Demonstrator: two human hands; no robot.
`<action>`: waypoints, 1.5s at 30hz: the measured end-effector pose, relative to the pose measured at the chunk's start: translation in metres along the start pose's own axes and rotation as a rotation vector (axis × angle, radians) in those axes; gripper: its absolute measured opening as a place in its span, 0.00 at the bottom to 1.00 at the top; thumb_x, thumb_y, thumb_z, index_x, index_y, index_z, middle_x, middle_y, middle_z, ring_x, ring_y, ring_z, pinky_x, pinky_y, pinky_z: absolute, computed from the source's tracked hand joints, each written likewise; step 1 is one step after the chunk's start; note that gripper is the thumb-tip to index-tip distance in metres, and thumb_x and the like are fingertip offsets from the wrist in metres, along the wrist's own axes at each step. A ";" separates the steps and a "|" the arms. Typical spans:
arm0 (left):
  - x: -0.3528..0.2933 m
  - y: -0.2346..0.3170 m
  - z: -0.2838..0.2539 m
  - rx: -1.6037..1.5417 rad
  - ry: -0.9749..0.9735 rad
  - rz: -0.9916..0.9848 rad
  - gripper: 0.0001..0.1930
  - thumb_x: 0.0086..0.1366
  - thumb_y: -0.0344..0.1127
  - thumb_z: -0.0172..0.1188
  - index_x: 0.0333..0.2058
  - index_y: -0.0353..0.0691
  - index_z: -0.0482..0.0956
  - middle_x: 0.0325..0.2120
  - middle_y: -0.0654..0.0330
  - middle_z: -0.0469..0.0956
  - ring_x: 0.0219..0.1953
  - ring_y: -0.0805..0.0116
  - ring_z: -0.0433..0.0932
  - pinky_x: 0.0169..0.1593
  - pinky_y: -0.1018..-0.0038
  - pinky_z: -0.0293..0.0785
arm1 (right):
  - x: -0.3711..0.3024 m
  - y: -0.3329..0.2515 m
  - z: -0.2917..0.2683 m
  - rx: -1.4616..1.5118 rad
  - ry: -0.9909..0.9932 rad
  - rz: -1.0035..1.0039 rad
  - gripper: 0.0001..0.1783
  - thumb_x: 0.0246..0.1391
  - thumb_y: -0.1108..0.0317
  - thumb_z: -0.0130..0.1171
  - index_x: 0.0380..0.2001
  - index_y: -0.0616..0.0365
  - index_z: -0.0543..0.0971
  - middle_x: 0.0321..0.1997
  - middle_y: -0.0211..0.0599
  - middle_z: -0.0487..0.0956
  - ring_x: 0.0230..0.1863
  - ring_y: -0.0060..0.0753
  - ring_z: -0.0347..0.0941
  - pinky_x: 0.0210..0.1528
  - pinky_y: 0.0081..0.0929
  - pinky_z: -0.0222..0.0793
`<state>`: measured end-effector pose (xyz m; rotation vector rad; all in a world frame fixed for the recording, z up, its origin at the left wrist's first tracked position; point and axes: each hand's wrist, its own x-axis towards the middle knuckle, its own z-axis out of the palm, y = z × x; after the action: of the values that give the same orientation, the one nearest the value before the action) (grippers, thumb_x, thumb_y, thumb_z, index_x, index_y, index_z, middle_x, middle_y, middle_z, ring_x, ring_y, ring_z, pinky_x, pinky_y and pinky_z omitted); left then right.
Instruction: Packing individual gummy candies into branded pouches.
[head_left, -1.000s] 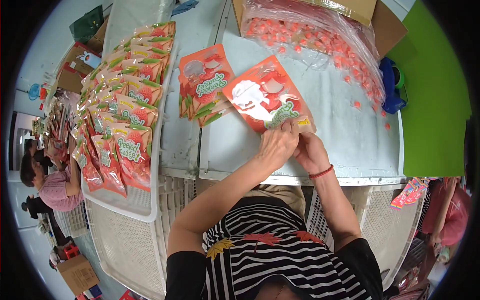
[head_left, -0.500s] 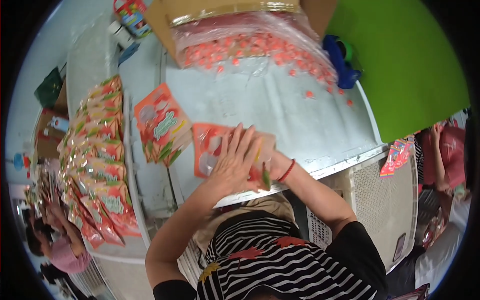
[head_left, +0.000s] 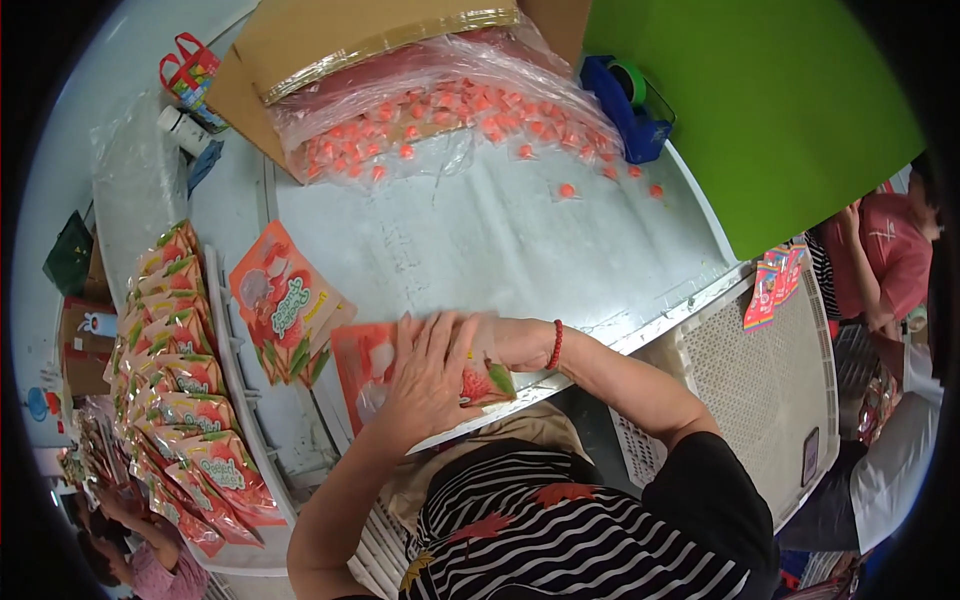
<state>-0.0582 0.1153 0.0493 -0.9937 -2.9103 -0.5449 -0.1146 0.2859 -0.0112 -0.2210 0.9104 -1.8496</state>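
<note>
A red and peach candy pouch (head_left: 372, 350) with a clear window and printed green leaves lies at the near edge of the table in front of me. My left hand (head_left: 432, 370) rests flat across it, fingers stretched out. My right hand (head_left: 525, 343), with a red bead bracelet at the wrist, reaches to the pouch's right end. Its fingers are hidden by the pouch; whether they are inside or beneath it I cannot tell. Just left of this pouch, a few flat matching pouches (head_left: 285, 305) lie fanned over one another.
An open cardboard box (head_left: 365, 40) spills wrapped red candies (head_left: 500, 110) at the back. Filled pouches (head_left: 190, 375) stand in rows in a white tray at left. A blue tape dispenser (head_left: 628, 110) sits by a green board (head_left: 760, 100). A beige crate (head_left: 750, 370) stands at right.
The whole view has shifted, so the table sits lower and further left. The pouch's curled near right corner now lies flatter, and fingers that showed below it are hidden.
</note>
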 end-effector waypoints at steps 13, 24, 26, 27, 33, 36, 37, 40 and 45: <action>-0.044 -0.011 0.013 -0.193 0.285 -0.479 0.52 0.39 0.36 0.74 0.61 0.33 0.52 0.49 0.49 0.69 0.49 0.49 0.67 0.55 0.60 0.64 | -0.086 -0.095 -0.199 -1.647 1.973 -0.399 0.20 0.55 0.57 0.55 0.46 0.59 0.74 0.50 0.50 0.73 0.53 0.55 0.66 0.53 0.42 0.62; -0.060 -0.012 0.015 -0.223 0.297 -0.577 0.53 0.39 0.33 0.74 0.62 0.35 0.50 0.49 0.51 0.70 0.51 0.50 0.70 0.55 0.61 0.66 | -0.002 -0.092 -0.161 -1.789 1.310 -0.904 0.27 0.54 0.63 0.57 0.54 0.64 0.66 0.59 0.58 0.63 0.60 0.58 0.60 0.61 0.47 0.57; -0.061 -0.009 0.012 -0.242 0.301 -0.582 0.53 0.39 0.32 0.74 0.62 0.35 0.50 0.49 0.51 0.70 0.51 0.50 0.70 0.54 0.61 0.67 | 0.000 -0.116 -0.195 -1.759 1.271 -0.820 0.29 0.56 0.58 0.55 0.56 0.62 0.65 0.61 0.57 0.62 0.62 0.57 0.58 0.62 0.48 0.55; -0.062 -0.008 0.012 -0.228 0.310 -0.587 0.52 0.40 0.35 0.74 0.62 0.34 0.51 0.48 0.49 0.70 0.50 0.49 0.70 0.53 0.60 0.67 | 0.001 -0.130 -0.211 -1.877 1.396 -0.765 0.30 0.57 0.54 0.52 0.57 0.62 0.65 0.62 0.56 0.61 0.62 0.57 0.58 0.63 0.49 0.53; -0.070 -0.007 0.017 -0.166 0.332 -0.604 0.53 0.40 0.39 0.75 0.61 0.33 0.51 0.48 0.46 0.69 0.49 0.47 0.70 0.52 0.59 0.67 | 0.014 -0.148 -0.224 -1.882 1.558 -0.456 0.31 0.58 0.47 0.47 0.57 0.58 0.67 0.64 0.54 0.62 0.62 0.59 0.57 0.63 0.52 0.51; -0.073 -0.010 0.019 -0.165 0.334 -0.627 0.53 0.40 0.39 0.75 0.61 0.33 0.52 0.48 0.46 0.69 0.49 0.47 0.69 0.52 0.58 0.66 | 0.036 -0.115 -0.181 -1.896 1.574 -0.456 0.28 0.57 0.50 0.49 0.56 0.57 0.70 0.63 0.53 0.63 0.62 0.61 0.57 0.62 0.52 0.52; -0.075 -0.009 0.020 -0.160 0.347 -0.619 0.52 0.40 0.40 0.75 0.61 0.33 0.52 0.48 0.46 0.69 0.49 0.47 0.69 0.52 0.58 0.66 | 0.040 -0.105 -0.163 -1.894 1.501 -0.507 0.27 0.56 0.52 0.51 0.55 0.57 0.70 0.62 0.52 0.63 0.62 0.60 0.57 0.62 0.53 0.52; -0.070 -0.010 0.016 -0.144 0.328 -0.639 0.52 0.40 0.40 0.75 0.61 0.33 0.52 0.48 0.46 0.69 0.49 0.47 0.69 0.52 0.58 0.66 | 0.051 -0.072 -0.120 -1.923 1.386 -0.597 0.25 0.55 0.57 0.53 0.53 0.59 0.72 0.60 0.52 0.65 0.61 0.59 0.58 0.61 0.52 0.53; -0.076 -0.013 0.014 -0.132 0.345 -0.643 0.52 0.40 0.39 0.75 0.61 0.34 0.53 0.49 0.45 0.69 0.49 0.47 0.69 0.52 0.59 0.66 | 0.057 -0.049 -0.102 -1.753 0.993 -0.848 0.18 0.56 0.66 0.52 0.50 0.60 0.73 0.55 0.51 0.69 0.56 0.54 0.64 0.58 0.42 0.61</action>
<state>-0.0039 0.0656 0.0223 0.0747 -2.8414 -0.8302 -0.2295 0.2962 -0.0633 -0.8466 3.3634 -1.1149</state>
